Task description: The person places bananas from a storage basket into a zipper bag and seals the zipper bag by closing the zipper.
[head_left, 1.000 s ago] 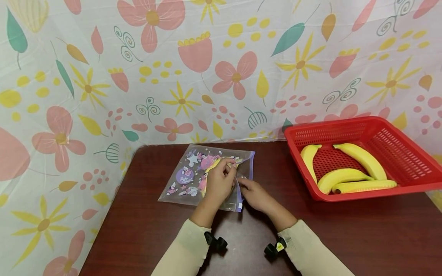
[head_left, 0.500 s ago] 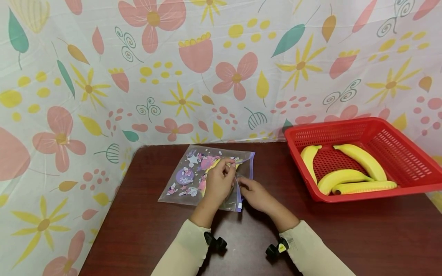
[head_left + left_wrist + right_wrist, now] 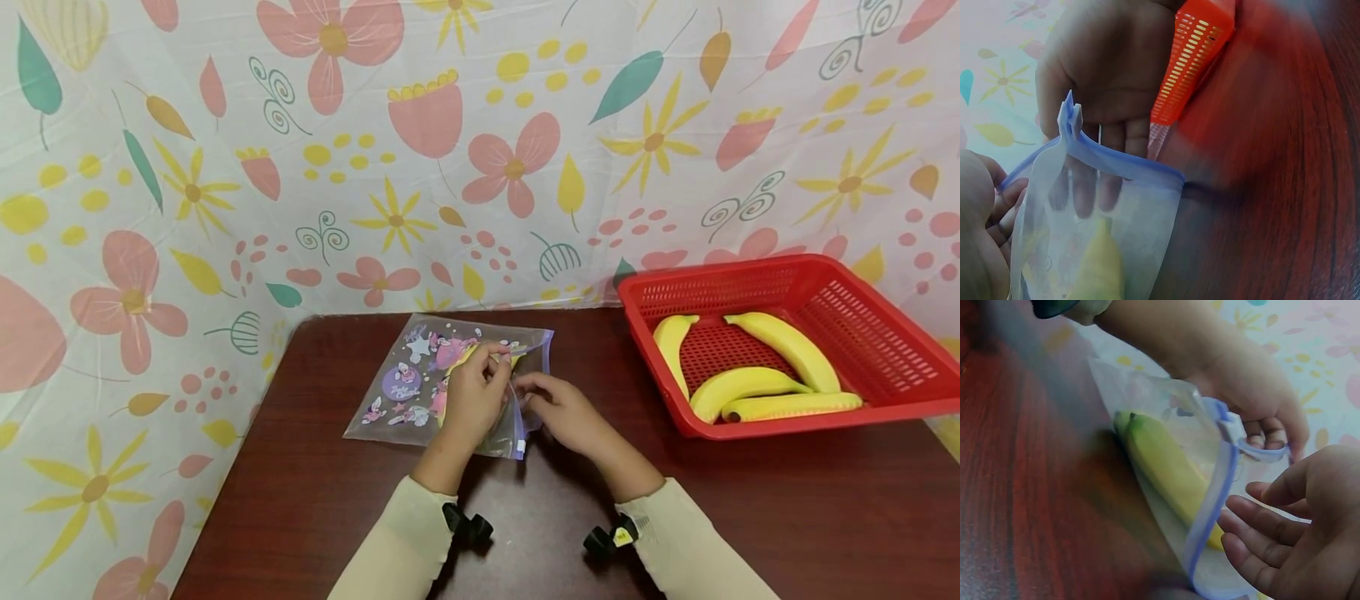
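Observation:
A clear zip bag with a purple slider edge and pink cartoon prints lies on the table. Yellow banana shows through its plastic. My left hand lies over the bag and pinches the upper side of its mouth, fingers curled at the purple strip. At the mouth's right side is my right hand, its fingers loosely bent. In the left wrist view the right hand's fingertips show through the plastic. A white slider sits at the near end of the purple strip.
To the right stands a red plastic basket with several bananas in it. A flower-printed cloth hangs behind the dark wooden table. Each wrist wears a small black camera.
My right hand has shifted slightly up and to the right, its fingers looser at the bag's mouth. The left hand and the bag stay almost still.

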Demonstrator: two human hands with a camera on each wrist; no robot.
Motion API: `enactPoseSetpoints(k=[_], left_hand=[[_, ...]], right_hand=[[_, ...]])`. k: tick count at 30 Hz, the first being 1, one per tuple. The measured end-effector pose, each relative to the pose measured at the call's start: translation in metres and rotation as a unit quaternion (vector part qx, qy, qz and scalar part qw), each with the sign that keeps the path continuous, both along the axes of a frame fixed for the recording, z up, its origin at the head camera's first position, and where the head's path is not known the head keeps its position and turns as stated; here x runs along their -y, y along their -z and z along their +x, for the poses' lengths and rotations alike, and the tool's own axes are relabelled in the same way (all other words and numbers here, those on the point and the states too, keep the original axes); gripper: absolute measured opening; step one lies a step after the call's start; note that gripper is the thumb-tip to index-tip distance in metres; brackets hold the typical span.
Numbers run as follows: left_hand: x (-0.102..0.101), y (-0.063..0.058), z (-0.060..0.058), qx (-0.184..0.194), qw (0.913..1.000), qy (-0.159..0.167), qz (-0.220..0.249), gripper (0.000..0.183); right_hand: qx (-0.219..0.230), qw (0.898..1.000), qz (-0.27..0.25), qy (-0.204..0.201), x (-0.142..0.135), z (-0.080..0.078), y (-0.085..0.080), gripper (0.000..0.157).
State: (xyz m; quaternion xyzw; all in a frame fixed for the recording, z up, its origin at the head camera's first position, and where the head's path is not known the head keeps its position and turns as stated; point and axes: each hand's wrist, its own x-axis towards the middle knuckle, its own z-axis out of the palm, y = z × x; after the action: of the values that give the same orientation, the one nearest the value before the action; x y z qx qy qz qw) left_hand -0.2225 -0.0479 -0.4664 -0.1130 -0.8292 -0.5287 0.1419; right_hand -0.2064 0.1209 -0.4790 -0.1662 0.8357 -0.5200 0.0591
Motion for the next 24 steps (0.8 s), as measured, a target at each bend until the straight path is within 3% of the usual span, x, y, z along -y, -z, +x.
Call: enactPoseSetpoints(k=[4,11,24], left_hand=[[0.001,0.000,0.000,0.001,1.0000,0.003,0.001,0.016],[0.000,0.001,0.000,-0.002,1.0000,0.003,0.005,0.017],[0.000,0.000,0.000,-0.010,0.9999,-0.002,0.011,0.016]], right_hand=[[-0.027,1.000,-0.009,0.004,-0.002,0.003,-0.005,0.028],[-0.023,0.998,-0.052,0.012,-0.005,0.007,-0.022,0.035],[-0.024,0.998,-0.042,0.045,-0.022,0.016,-0.046,0.027]])
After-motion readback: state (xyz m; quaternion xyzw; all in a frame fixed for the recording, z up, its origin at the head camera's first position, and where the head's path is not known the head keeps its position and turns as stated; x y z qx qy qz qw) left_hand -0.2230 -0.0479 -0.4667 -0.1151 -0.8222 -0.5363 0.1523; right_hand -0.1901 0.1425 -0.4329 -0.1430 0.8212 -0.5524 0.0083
